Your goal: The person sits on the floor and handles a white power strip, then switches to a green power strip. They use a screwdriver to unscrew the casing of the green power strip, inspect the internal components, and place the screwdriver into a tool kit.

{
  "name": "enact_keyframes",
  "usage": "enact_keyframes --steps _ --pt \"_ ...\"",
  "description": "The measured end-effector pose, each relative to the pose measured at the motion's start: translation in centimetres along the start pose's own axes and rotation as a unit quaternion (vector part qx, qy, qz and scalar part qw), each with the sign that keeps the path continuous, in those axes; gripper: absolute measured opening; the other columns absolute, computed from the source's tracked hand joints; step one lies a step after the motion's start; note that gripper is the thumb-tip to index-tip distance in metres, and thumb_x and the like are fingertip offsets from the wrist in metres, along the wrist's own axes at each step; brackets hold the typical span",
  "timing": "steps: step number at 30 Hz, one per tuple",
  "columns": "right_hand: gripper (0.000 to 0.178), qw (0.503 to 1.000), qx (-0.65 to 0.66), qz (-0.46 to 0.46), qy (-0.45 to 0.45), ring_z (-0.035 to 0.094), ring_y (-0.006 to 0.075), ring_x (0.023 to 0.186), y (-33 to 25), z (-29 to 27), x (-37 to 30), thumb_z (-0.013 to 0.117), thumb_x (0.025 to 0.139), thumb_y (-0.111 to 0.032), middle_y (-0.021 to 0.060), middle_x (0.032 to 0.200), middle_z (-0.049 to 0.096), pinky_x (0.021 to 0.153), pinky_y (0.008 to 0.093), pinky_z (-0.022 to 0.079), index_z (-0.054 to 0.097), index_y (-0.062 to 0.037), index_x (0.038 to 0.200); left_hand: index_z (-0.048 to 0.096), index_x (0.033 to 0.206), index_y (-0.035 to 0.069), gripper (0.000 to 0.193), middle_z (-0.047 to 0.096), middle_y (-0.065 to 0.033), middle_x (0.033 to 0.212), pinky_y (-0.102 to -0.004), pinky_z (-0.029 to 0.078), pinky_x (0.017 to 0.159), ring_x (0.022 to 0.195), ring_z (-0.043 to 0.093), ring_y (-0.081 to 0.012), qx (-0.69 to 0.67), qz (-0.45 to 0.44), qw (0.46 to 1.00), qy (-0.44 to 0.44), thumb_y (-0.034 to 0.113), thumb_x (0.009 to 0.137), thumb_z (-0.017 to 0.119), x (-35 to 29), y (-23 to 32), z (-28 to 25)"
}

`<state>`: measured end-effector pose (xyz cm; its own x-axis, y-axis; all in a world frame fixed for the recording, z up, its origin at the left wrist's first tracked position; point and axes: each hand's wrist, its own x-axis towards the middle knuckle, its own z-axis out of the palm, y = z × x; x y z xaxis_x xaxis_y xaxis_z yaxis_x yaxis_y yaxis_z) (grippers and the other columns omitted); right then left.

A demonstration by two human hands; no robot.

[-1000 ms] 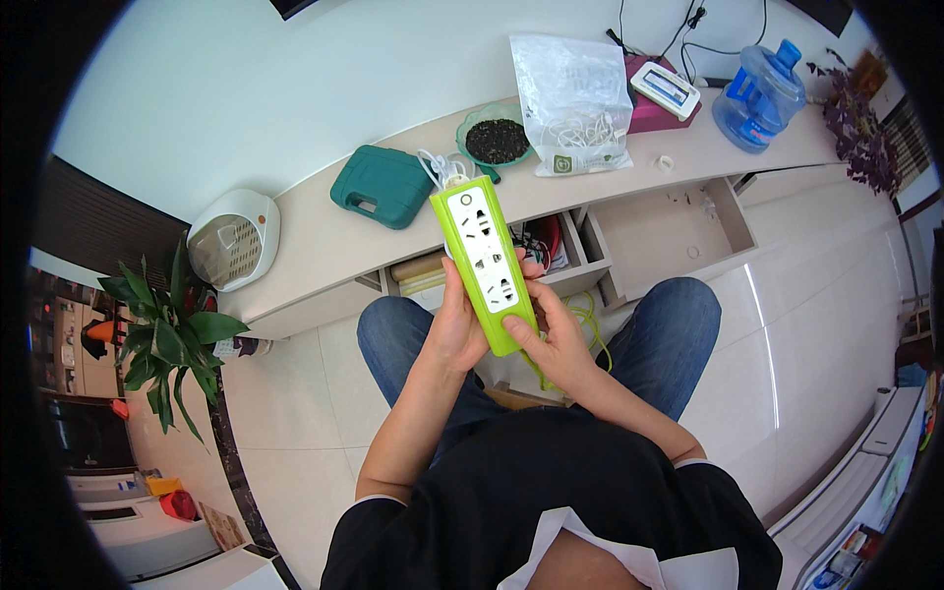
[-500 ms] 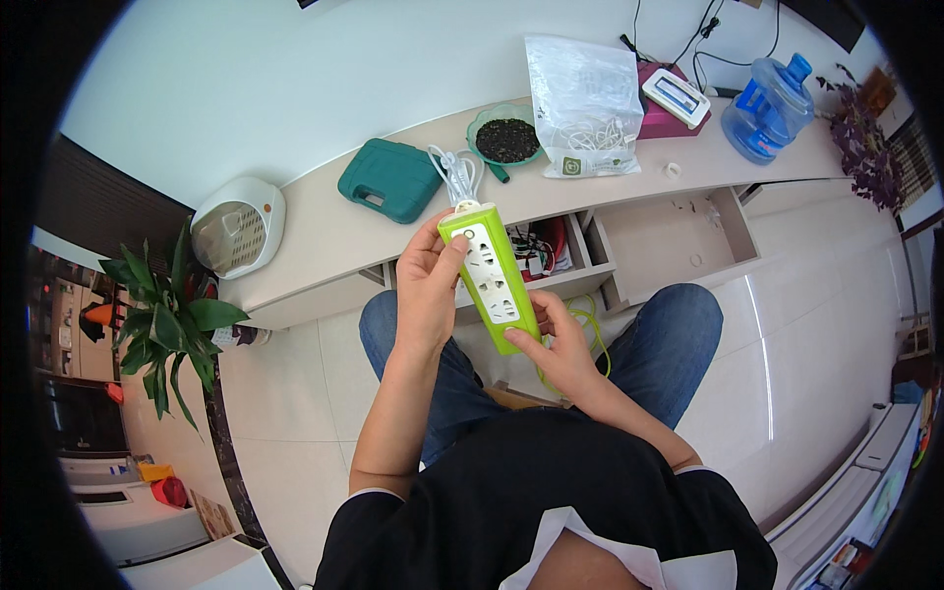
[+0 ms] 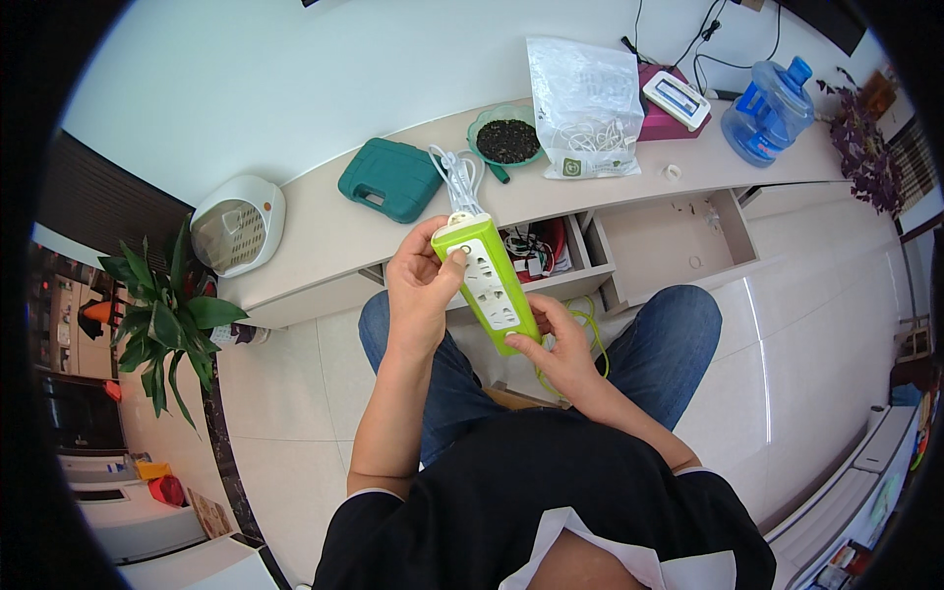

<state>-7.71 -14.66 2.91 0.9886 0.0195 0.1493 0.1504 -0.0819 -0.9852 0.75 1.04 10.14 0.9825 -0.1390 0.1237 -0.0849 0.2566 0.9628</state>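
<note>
A green power strip point(image 3: 494, 296) with a white socket face is held tilted over my lap, its far end leaning left. My left hand point(image 3: 421, 285) is closed round the far end, the thumb on the white face near a round button. My right hand point(image 3: 554, 341) grips the near end from the right, its thumb on the front edge. A bundled white cable point(image 3: 461, 182) extends from the far end toward the cabinet top. Beyond the strip, an open drawer point(image 3: 539, 248) holds cables and a red item, partly hidden by the strip.
On the long cabinet top point(image 3: 324, 211) are a green case point(image 3: 390, 180), a bowl of dark seeds point(image 3: 506, 141), a plastic bag of cables point(image 3: 585, 113) and a blue water jug point(image 3: 769, 110). Another drawer point(image 3: 678, 241) stands open at right. A yellow-green cord point(image 3: 593, 324) hangs near my right knee.
The far end of the power strip has come slightly nearer and left, with my left hand moving along. My right hand keeps its grip almost in place.
</note>
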Motion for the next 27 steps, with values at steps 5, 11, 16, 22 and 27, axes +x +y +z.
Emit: enact_keyframes --steps 5,11,16,22,27 --pt "0.044 1.000 0.006 0.003 -0.006 0.056 0.0191 0.089 -0.2 0.1 0.0 0.069 0.078 -0.015 0.0109 0.103 0.056 0.073 0.0296 0.045 0.050 -0.0005 0.115 0.050 0.115 -0.003 0.034 0.059 -0.0061 0.100 -0.0241 0.045 0.081 0.090 0.056 -0.0100 -0.001 0.015 1.000 -0.006 0.001 0.082 0.058 -0.4 0.1 0.1" --pt "0.048 1.000 -0.021 0.012 0.014 0.057 0.0178 0.097 1.8 0.0 0.1 0.068 0.077 -0.006 0.0095 0.109 0.055 0.082 0.0307 0.046 0.047 -0.0016 0.119 0.048 0.119 -0.001 0.040 0.058 -0.0066 0.107 -0.0255 0.043 0.087 0.099 0.054 -0.0112 -0.004 0.014 0.994 -0.110 0.000 0.082 0.060 -0.9 0.0 0.3" --pt "0.047 0.999 -0.042 0.009 0.026 0.056 0.0201 0.101 2.5 -0.4 0.4 0.069 0.075 -0.004 0.0098 0.107 0.055 0.084 0.0318 0.046 0.048 -0.0012 0.117 0.047 0.121 0.000 0.042 0.058 -0.0058 0.110 -0.0283 0.039 0.093 0.104 0.053 -0.0125 0.026 0.006 0.986 -0.165 0.001 0.082 0.061 -1.1 0.1 -0.1" --pt "0.045 0.990 -0.109 -0.048 0.075 0.055 0.0235 0.086 0.5 -1.1 0.6 0.072 0.071 -0.009 0.0106 0.096 0.055 0.070 0.0304 0.045 0.056 -0.0027 0.112 0.037 0.132 0.001 0.057 0.049 -0.0086 0.124 -0.0303 0.036 0.097 0.114 0.047 -0.0163 -0.073 -0.049 0.991 -0.106 0.004 0.081 0.063 -0.3 -0.7 -0.4" --pt "0.050 0.938 -0.271 -0.171 0.133 0.053 0.0244 0.080 -0.8 -1.4 1.5 0.071 0.065 -0.007 0.0084 0.087 0.052 0.067 0.0321 0.045 0.059 -0.0071 0.114 0.025 0.139 0.003 0.069 0.042 -0.0146 0.133 -0.0370 0.034 0.102 0.121 0.043 -0.0229 -0.075 -0.103 0.986 -0.112 0.006 0.081 0.063 -1.3 -2.7 0.0"
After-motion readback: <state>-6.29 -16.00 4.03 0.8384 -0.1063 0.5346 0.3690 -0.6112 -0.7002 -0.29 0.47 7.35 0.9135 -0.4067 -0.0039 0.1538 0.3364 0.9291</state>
